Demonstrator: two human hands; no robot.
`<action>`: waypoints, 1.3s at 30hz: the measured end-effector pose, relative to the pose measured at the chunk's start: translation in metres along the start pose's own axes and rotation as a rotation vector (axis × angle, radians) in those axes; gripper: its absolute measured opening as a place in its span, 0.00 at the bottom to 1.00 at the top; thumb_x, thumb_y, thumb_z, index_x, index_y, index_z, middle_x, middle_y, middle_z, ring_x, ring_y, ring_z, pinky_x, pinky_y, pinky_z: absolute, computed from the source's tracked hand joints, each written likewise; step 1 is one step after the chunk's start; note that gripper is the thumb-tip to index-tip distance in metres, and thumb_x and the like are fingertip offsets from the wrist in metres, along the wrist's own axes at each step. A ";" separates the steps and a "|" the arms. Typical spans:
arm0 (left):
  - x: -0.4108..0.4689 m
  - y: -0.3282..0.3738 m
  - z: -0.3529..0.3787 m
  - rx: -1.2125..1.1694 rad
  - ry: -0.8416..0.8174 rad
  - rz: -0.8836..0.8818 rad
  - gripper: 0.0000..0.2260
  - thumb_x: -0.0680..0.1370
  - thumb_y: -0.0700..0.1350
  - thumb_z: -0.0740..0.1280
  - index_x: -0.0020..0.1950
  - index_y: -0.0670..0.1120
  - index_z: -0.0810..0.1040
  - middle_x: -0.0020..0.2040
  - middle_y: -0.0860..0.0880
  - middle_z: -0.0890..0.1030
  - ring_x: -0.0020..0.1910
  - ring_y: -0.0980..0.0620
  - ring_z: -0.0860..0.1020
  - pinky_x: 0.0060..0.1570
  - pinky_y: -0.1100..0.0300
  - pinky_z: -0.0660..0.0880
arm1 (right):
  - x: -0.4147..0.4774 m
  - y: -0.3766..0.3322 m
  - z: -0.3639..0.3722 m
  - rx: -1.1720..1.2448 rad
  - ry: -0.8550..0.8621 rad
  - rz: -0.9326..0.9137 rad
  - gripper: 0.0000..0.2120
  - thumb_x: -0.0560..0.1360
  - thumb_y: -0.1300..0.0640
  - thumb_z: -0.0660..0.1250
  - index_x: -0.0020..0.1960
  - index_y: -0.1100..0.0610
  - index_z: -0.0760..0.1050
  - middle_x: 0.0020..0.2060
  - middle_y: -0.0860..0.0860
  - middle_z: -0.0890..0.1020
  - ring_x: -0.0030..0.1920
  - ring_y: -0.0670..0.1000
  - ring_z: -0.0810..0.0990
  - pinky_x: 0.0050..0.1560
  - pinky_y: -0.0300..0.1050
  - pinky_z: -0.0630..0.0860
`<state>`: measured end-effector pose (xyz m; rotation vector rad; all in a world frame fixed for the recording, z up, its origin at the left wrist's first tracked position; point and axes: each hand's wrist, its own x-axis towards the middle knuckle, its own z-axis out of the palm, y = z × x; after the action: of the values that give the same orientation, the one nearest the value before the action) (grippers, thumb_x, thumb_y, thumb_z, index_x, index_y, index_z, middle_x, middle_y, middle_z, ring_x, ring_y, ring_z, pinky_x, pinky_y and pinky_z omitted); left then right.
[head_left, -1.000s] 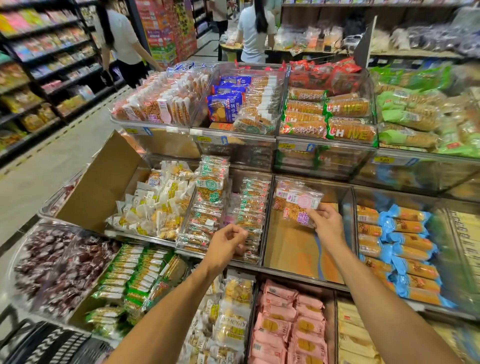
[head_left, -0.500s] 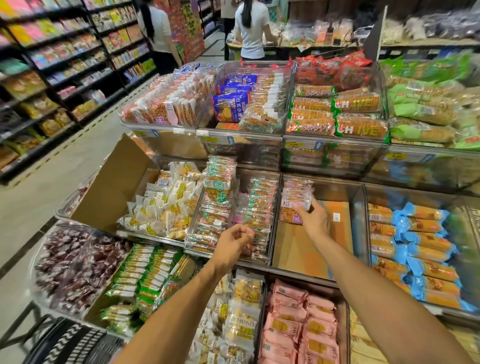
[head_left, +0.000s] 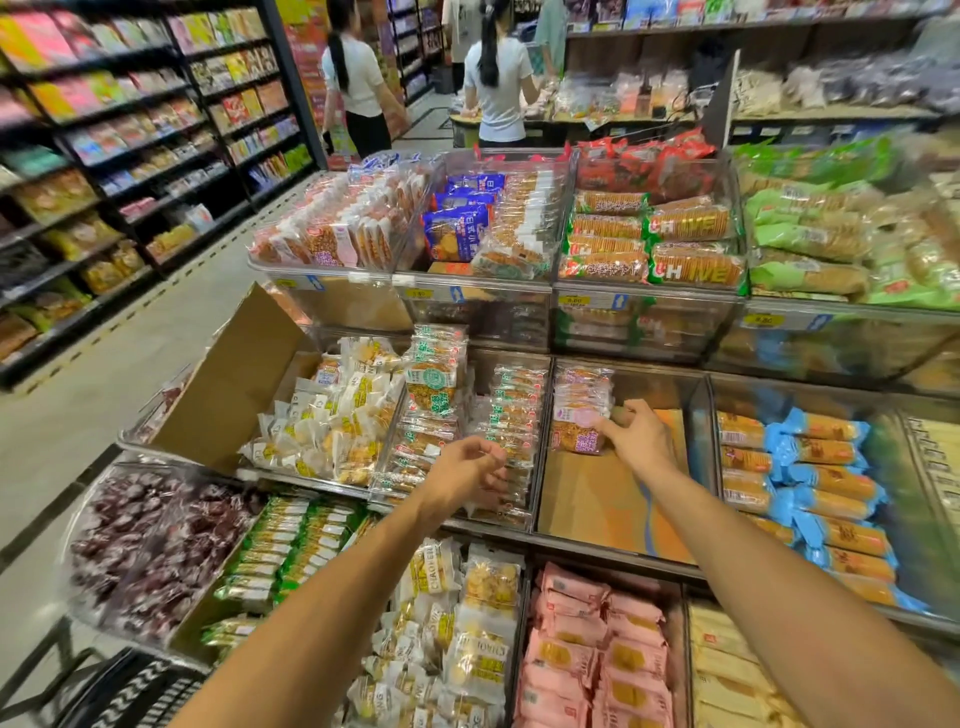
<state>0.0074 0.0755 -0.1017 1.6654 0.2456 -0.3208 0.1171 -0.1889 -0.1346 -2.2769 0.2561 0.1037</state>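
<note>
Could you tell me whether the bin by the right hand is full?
Mostly empty: the bin holds one packet stack, bare floor elsewhere.

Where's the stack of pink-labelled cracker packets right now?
Head view, centre: the stack of clear pink-labelled cracker packets stands in the back-left corner of the clear plastic bin, right of the green-labelled cracker packets; the right hand grips it.
</note>
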 end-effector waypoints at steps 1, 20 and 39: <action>-0.003 0.012 -0.002 0.048 0.018 0.029 0.04 0.84 0.38 0.65 0.57 0.38 0.78 0.48 0.40 0.83 0.41 0.48 0.82 0.40 0.56 0.82 | -0.005 -0.005 -0.007 -0.037 0.049 -0.029 0.30 0.77 0.41 0.74 0.72 0.55 0.73 0.66 0.55 0.81 0.65 0.60 0.80 0.60 0.53 0.77; -0.126 0.118 -0.119 1.488 0.688 0.176 0.20 0.79 0.60 0.62 0.65 0.51 0.75 0.61 0.45 0.81 0.62 0.40 0.78 0.60 0.46 0.72 | -0.124 -0.209 -0.017 -0.649 -0.001 -0.718 0.27 0.81 0.35 0.59 0.73 0.50 0.72 0.64 0.54 0.79 0.67 0.58 0.75 0.71 0.57 0.65; -0.439 -0.037 -0.350 1.316 0.981 -0.379 0.24 0.81 0.61 0.59 0.72 0.49 0.73 0.66 0.43 0.79 0.65 0.41 0.76 0.67 0.43 0.71 | -0.419 -0.397 0.245 -0.585 -0.291 -1.251 0.24 0.80 0.36 0.61 0.64 0.53 0.76 0.61 0.57 0.81 0.64 0.61 0.77 0.66 0.59 0.69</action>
<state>-0.3939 0.4387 0.0530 2.9922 1.3014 0.1702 -0.2033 0.3130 0.0622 -2.5091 -1.4969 -0.1674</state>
